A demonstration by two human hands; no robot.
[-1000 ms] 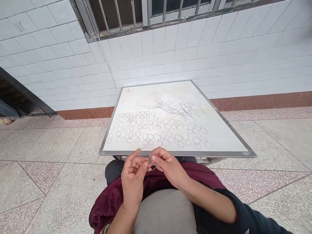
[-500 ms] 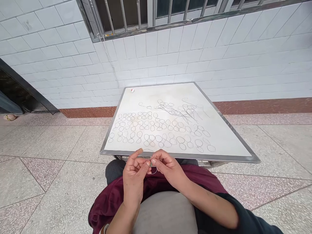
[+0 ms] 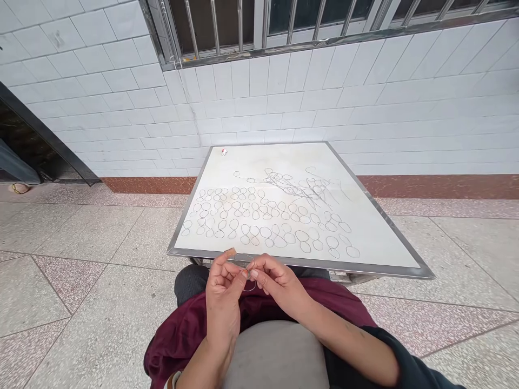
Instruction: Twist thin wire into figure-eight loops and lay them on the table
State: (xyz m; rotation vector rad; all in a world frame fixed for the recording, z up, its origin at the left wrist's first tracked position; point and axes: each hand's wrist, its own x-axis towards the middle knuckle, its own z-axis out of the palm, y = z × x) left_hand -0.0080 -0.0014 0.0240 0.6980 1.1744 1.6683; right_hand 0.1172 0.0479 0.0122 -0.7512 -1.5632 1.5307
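Just in front of the table's near edge, my left hand (image 3: 224,290) and my right hand (image 3: 280,282) meet at the fingertips. Both pinch a thin wire (image 3: 250,289), which curves in a loop above and below the fingers. The exact crossing of the wire is hidden between the thumbs and forefingers. On the white table (image 3: 385,237) beyond lie rows of wire loops (image 3: 254,230), many shaped like figure eights. Behind them, a loose tangle of longer wires (image 3: 298,189) spreads out.
A small white and red item (image 3: 224,152) sits at the table's far left corner. Behind the table stands a white tiled wall (image 3: 251,102) with a barred window (image 3: 239,27). A dark doorway (image 3: 24,146) is at the left. Maroon cloth (image 3: 174,335) covers my lap.
The view has tilted and shifted slightly. My hands have moved a touch to the left with the wire still pinched between them, and its loop has turned a little.
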